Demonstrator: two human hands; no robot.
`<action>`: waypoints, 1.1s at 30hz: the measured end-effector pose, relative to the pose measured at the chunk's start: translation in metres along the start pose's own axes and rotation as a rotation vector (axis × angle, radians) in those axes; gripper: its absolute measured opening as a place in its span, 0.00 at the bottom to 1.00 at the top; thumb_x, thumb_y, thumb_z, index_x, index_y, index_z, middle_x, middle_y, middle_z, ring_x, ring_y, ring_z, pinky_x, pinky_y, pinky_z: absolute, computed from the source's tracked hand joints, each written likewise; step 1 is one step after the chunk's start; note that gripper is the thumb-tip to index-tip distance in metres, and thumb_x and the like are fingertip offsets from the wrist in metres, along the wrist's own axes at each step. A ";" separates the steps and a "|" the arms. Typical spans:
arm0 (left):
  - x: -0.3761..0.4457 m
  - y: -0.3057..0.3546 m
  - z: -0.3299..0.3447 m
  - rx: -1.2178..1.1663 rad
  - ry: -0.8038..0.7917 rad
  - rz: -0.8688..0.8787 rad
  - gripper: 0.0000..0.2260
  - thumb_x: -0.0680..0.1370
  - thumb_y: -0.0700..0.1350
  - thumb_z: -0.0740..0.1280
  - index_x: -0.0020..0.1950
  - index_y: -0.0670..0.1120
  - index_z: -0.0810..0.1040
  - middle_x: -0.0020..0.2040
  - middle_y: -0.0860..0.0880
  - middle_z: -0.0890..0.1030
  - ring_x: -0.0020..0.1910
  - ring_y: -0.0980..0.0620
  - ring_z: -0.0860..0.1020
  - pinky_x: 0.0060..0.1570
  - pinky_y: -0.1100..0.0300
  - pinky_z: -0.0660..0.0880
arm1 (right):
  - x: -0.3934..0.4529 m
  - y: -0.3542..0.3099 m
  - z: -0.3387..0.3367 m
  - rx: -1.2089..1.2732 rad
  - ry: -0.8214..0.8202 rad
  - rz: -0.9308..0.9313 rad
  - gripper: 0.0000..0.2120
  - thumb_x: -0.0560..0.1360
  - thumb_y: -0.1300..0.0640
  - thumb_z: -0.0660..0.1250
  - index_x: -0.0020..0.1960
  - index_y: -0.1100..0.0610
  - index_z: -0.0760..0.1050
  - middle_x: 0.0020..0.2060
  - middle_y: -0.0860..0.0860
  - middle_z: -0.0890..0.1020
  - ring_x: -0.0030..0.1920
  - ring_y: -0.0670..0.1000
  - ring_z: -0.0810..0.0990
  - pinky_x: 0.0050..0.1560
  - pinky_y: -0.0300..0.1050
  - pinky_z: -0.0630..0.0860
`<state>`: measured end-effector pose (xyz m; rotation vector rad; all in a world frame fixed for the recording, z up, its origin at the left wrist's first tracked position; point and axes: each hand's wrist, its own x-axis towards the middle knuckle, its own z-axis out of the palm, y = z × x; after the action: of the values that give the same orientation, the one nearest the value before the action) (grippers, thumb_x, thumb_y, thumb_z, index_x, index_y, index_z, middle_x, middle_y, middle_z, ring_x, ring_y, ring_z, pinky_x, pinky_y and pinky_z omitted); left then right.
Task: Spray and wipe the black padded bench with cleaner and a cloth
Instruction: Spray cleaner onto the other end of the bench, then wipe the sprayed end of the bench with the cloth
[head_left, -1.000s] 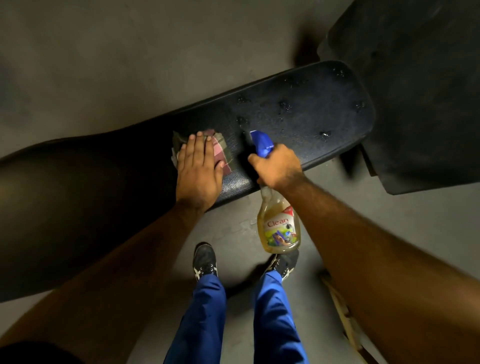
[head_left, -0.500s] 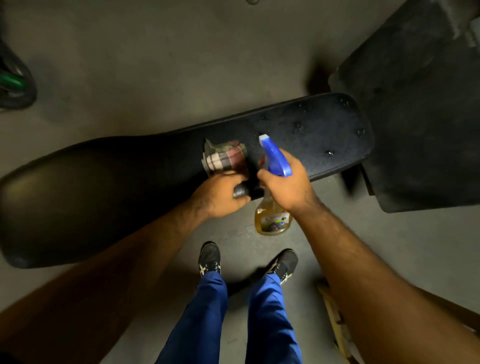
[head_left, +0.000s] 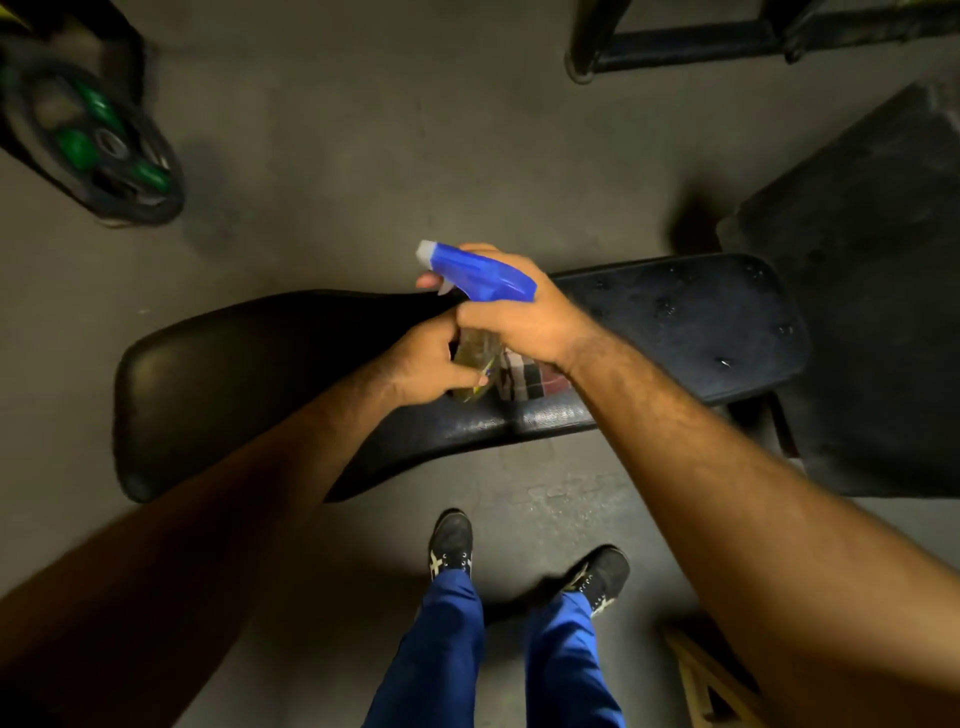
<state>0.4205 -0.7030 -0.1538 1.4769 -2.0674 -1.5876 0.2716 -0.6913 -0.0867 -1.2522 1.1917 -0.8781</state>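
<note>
Fingers (head_left: 431, 280) grip spray bottle (head_left: 475, 358) above bench (head_left: 675, 322) near edge.

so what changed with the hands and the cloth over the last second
The left hand let go of the cloth and moved right onto the spray bottle. The right hand raised the bottle over the bench, nozzle turned left. The cloth stays on the bench.

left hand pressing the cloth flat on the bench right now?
No. The left hand is closed on the spray bottle body, while the checked cloth lies loose on the bench beside it.
</note>
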 end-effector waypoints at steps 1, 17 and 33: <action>0.001 -0.004 -0.004 -0.003 0.015 -0.023 0.25 0.68 0.36 0.76 0.63 0.44 0.75 0.55 0.48 0.82 0.54 0.53 0.80 0.59 0.51 0.77 | 0.008 0.002 0.003 -0.008 -0.002 0.028 0.23 0.63 0.65 0.67 0.58 0.56 0.80 0.59 0.60 0.81 0.52 0.49 0.81 0.50 0.36 0.76; -0.011 -0.013 0.045 0.219 0.631 -0.246 0.23 0.71 0.49 0.74 0.62 0.44 0.72 0.55 0.43 0.78 0.51 0.41 0.79 0.48 0.49 0.78 | 0.022 0.041 0.024 -0.188 0.220 0.218 0.08 0.65 0.57 0.77 0.42 0.52 0.81 0.38 0.52 0.84 0.40 0.50 0.82 0.52 0.54 0.82; -0.017 -0.010 0.083 0.074 0.800 -0.462 0.29 0.69 0.60 0.73 0.63 0.47 0.72 0.56 0.45 0.78 0.52 0.45 0.78 0.47 0.53 0.75 | -0.034 0.086 -0.015 0.078 0.303 0.163 0.29 0.67 0.67 0.70 0.64 0.47 0.73 0.60 0.46 0.80 0.64 0.45 0.77 0.71 0.45 0.71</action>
<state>0.3837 -0.6350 -0.1899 2.2410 -1.3924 -0.7700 0.2396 -0.6489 -0.1634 -0.9652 1.4623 -1.0060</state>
